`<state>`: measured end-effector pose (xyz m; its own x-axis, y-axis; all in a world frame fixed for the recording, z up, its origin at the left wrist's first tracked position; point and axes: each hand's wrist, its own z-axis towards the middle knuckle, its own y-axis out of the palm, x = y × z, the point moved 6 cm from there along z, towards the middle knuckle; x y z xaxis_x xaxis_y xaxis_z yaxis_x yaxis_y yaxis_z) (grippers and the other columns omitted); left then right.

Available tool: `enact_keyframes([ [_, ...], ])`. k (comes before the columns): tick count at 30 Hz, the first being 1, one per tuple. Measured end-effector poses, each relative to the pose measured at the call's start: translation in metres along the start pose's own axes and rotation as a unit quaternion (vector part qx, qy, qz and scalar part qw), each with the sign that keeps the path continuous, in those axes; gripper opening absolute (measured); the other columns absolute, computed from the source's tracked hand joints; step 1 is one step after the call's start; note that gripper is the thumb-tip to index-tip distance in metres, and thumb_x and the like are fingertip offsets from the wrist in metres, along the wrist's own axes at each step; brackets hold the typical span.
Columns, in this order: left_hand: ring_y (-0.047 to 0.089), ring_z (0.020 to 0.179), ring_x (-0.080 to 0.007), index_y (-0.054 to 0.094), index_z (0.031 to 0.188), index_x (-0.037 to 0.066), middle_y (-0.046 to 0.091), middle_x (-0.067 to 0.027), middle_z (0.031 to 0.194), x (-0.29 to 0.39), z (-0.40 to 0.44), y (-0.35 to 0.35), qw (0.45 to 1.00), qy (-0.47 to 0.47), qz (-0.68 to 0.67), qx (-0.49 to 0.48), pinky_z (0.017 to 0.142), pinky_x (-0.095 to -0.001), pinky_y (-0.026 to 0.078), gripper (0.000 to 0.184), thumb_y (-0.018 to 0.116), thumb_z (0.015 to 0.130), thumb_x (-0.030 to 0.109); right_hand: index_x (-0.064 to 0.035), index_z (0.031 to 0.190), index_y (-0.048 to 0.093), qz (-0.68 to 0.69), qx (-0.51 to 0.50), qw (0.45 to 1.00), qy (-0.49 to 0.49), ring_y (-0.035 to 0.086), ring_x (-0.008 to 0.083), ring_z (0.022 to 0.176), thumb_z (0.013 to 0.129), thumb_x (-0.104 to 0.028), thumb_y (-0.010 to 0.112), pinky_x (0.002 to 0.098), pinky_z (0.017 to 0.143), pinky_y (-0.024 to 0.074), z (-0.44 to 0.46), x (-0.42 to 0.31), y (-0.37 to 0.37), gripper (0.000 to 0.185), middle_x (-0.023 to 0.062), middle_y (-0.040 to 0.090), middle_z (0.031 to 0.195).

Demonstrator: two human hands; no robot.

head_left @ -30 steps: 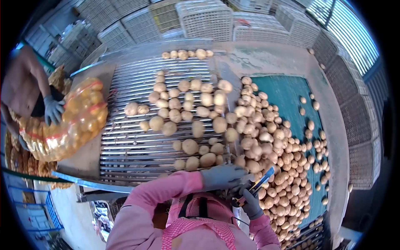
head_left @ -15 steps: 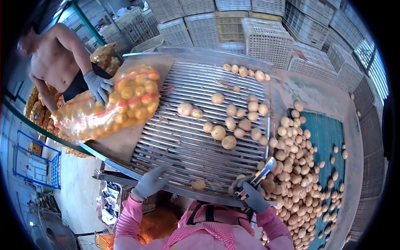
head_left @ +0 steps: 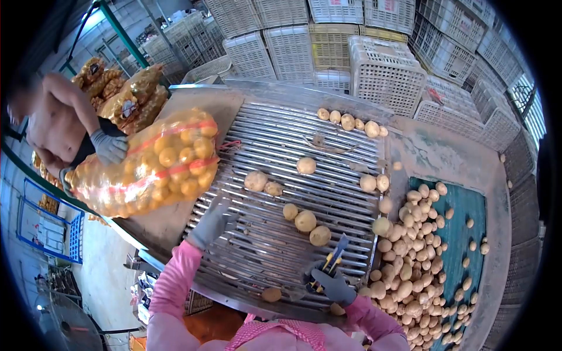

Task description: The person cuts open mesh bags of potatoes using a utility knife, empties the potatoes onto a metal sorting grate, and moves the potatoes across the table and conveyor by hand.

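Observation:
My left hand [head_left: 212,226], in a grey glove, is over the left part of the metal roller table [head_left: 252,251], fingers apart with nothing in them. A blue and yellow utility knife [head_left: 335,255] is gripped in my gloved right hand [head_left: 332,283], its blade end pointing up over the rollers. Between and beyond my hands lie loose potatoes [head_left: 305,221]. A full net bag of potatoes [head_left: 158,164], with red bands, rests at the table's left end, a co-worker's gloved hand [head_left: 109,147] on it.
Many potatoes [head_left: 410,275] are heaped on the green belt [head_left: 462,231] at the right. Stacked plastic crates [head_left: 386,73] stand behind the table. The co-worker [head_left: 58,120] stands at the left, near more filled bags [head_left: 132,99].
Over the last second, potatoes on the rollers have become far fewer. My left hand has moved left, then forward over the rollers. My right hand has brought the knife over the rollers.

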<state>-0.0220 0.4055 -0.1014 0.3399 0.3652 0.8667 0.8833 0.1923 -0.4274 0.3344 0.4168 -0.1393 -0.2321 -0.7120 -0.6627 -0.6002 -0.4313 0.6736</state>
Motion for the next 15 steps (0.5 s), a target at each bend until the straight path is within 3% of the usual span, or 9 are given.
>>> enact_keyframes([
  [2,0.054,0.095,-0.0208,0.051,0.115,0.007,0.059,-0.004,0.089,-0.087,0.099,-0.028,0.982,0.187,0.031,0.018,0.083,-0.0377,0.048,0.032,0.054,0.09,0.027,-0.0029,0.1,0.059,-0.001,0.049,0.999,-0.001,0.061,0.0147,0.074,0.088,-0.012,0.056,0.0271,0.066,0.0501,0.002,0.003,-0.024,0.016,0.0059,0.063,0.089],
  [3,0.055,0.091,-0.0202,0.053,0.105,0.007,0.058,-0.0044,0.088,-0.034,0.106,-0.014,0.868,0.217,0.434,0.108,0.078,-0.0357,0.049,0.027,0.057,0.088,0.028,-0.0031,0.1,0.06,0.004,0.074,0.997,0.019,0.06,0.0145,0.074,0.088,-0.013,0.056,0.0269,0.065,0.0499,0.0,-0.001,-0.031,0.016,0.0064,0.064,0.089],
  [4,0.056,0.087,-0.0197,0.056,0.095,0.008,0.058,-0.0047,0.087,0.028,0.114,0.007,0.594,0.208,0.757,0.177,0.074,-0.0337,0.051,0.024,0.06,0.086,0.03,-0.0032,0.1,0.06,0.008,0.099,0.994,0.039,0.06,0.0143,0.074,0.088,-0.014,0.056,0.0268,0.064,0.0496,-0.002,-0.005,-0.038,0.016,0.0068,0.064,0.088],
  [5,0.056,0.087,-0.0197,0.056,0.095,0.008,0.058,-0.0047,0.087,0.045,0.134,0.006,0.593,0.206,0.758,0.175,0.074,-0.0337,0.051,0.024,0.06,0.086,0.03,-0.0027,0.099,0.06,0.025,0.114,0.991,0.065,0.06,0.0148,0.076,0.088,-0.014,0.056,0.027,0.065,0.0499,-0.003,-0.008,-0.044,0.017,0.0076,0.064,0.089],
  [6,0.056,0.083,-0.0187,0.057,0.093,0.008,0.057,-0.0048,0.086,0.035,0.158,0.02,0.195,0.189,0.962,0.03,0.067,-0.031,0.051,0.023,0.061,0.085,0.029,-0.0027,0.099,0.06,0.026,0.114,0.991,0.067,0.06,0.0148,0.076,0.088,-0.014,0.056,0.027,0.065,0.0499,0.0,-0.001,-0.054,0.017,0.0076,0.064,0.089],
  [7,0.056,0.078,-0.0177,0.057,0.091,0.008,0.057,-0.0049,0.084,0.017,0.177,0.009,-0.245,0.133,0.952,-0.123,0.061,-0.0284,0.051,0.021,0.062,0.084,0.028,-0.0022,0.099,0.06,0.037,0.119,0.991,0.043,0.061,0.0152,0.075,0.087,-0.014,0.056,0.0274,0.065,0.0501,0.002,0.006,-0.065,0.017,0.0082,0.064,0.09],
  [8,0.056,0.073,-0.0167,0.058,0.088,0.009,0.057,-0.005,0.082,0.013,0.192,-0.017,-0.632,0.051,0.733,-0.248,0.054,-0.0257,0.051,0.02,0.063,0.083,0.027,-0.0016,0.099,0.06,0.048,0.125,0.991,0.02,0.061,0.0156,0.074,0.087,-0.014,0.057,0.0278,0.065,0.0503,0.005,0.011,-0.077,0.018,0.0087,0.064,0.09],
  [14,0.05,0.06,-0.0099,0.05,0.071,0.014,0.048,0.0037,0.062,-0.036,0.253,-0.061,-0.549,-0.053,0.756,-0.353,0.046,-0.0234,0.044,0.016,0.057,0.085,0.017,0.0016,0.098,0.061,0.08,0.14,0.983,0.087,0.063,0.0165,0.077,0.086,-0.013,0.059,0.0288,0.069,0.051,0.016,0.01,-0.091,0.019,0.0105,0.066,0.088],
  [15,0.046,0.054,-0.0098,0.046,0.068,0.015,0.044,0.0045,0.058,-0.022,0.251,-0.057,-0.533,-0.029,0.798,-0.278,0.045,-0.0232,0.042,0.019,0.052,0.086,0.015,0.002,0.098,0.061,0.071,0.149,0.982,0.095,0.063,0.0164,0.076,0.086,-0.014,0.059,0.0288,0.068,0.0507,0.022,0.005,-0.088,0.02,0.0104,0.066,0.088],
])
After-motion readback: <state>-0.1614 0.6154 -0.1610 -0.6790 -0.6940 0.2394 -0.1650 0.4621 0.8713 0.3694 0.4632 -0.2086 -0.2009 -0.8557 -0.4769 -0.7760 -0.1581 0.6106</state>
